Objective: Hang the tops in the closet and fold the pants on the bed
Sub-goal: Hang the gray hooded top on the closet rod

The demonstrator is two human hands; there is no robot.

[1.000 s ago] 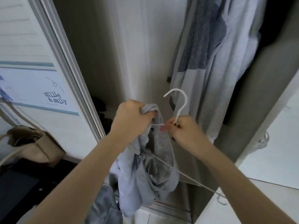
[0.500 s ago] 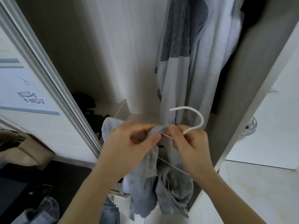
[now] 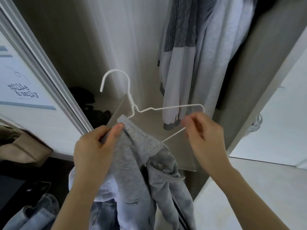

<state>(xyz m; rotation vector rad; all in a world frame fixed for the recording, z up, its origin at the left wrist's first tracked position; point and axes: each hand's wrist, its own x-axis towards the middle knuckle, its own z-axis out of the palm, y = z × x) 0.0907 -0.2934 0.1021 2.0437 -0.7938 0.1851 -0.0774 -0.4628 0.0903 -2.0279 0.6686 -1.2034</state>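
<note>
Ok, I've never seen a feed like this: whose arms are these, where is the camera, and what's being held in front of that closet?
There is no machine here. The arms belong to a person, and the single camera sits on their head, looking forward and down.

The left hand grips the collar of a grey zip-up top. The right hand pinches the lower wire of a white wire hanger, whose left shoulder is tucked into the top; the right shoulder is bare.

Behind is the open closet, with a grey and white sweater already hanging. Denim pants hang below the top.
</note>
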